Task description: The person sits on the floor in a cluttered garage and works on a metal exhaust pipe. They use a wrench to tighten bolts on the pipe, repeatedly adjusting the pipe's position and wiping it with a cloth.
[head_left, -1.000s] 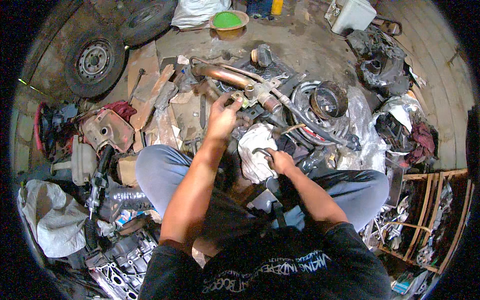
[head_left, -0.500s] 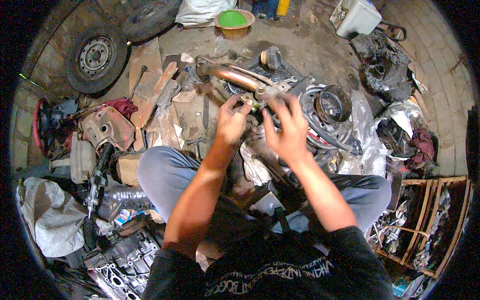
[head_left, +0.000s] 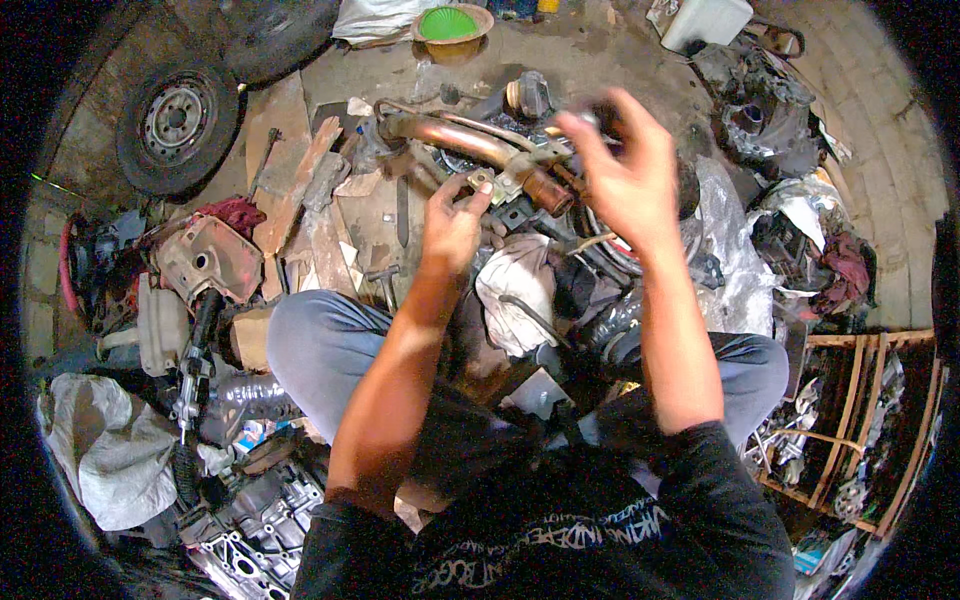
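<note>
My left hand [head_left: 452, 228] pinches a small metal bracket [head_left: 482, 183] between thumb and fingers. The bracket sits against the near side of a coppery metal tube [head_left: 460, 138], which has a rusty open end [head_left: 549, 190] toward me. Raised over the right part of the tube is my right hand [head_left: 637, 172], its fingers bent and smeared by motion. Whether anything is in those fingers cannot be made out. Under the hands, a white cloth bundle [head_left: 516, 290] lies between my legs, with a dark bar across it.
A hammer [head_left: 384, 283] lies beside my left knee, near wooden strips [head_left: 300, 200]. Engine parts [head_left: 250, 530] and a grey sack [head_left: 105, 450] are at lower left. Wheels [head_left: 178, 118] stand at far left, a green bowl [head_left: 450, 25] at the back, a wooden crate [head_left: 840, 430] at right.
My right hand has lifted up and to the right, away from the tube, uncovering its rusty end. My left hand stays at the bracket. The wrench earlier visible on the tube no longer shows clearly there.
</note>
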The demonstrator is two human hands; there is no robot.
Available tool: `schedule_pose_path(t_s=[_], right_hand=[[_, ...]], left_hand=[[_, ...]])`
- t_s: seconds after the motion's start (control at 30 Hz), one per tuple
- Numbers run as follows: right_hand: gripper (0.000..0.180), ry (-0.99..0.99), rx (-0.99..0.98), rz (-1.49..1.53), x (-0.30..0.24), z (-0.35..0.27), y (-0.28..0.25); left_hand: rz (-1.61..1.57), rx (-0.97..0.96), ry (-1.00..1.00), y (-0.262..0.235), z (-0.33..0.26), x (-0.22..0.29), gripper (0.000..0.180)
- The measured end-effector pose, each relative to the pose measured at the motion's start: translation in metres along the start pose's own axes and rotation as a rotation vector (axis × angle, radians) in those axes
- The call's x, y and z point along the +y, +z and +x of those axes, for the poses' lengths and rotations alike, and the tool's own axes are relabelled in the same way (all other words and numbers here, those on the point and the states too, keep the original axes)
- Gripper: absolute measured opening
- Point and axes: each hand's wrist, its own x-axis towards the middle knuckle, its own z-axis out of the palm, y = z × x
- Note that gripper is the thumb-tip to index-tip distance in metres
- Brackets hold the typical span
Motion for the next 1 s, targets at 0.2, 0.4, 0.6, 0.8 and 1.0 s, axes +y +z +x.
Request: schedule_pose_path(t_s=[0.2,0.4,0.6,0.8,1.0], right_hand=[[0.014,0.596,-0.670,0.542,0.045,-0.127,-0.024],[0.022,1.093,-0.514,0.115,0.223,-0.334,0.089],[0.053,0.791,-0.558,-0.269,0.190,-0.325,0.113],[0.034,0.960,-0.685,-0.491,0.215,-0.353,0.120],[0.030,0.710,-0.436,-0.163,0.191,-0.333,0.091]], left_hand=[[0.049,-0.071,0.157,-0.018,0.011,-0.015,0.032],[0.027,0.037,-0.059,0.010,-0.006,0.008,0.048],[0.071,-0.026,-0.065,-0.008,0.005,-0.005,0.062],[0.045,0.019,-0.077,0.012,-0.015,0.016,0.061],[0.022,0.052,-0.036,-0.001,-0.006,0.003,0.057]])
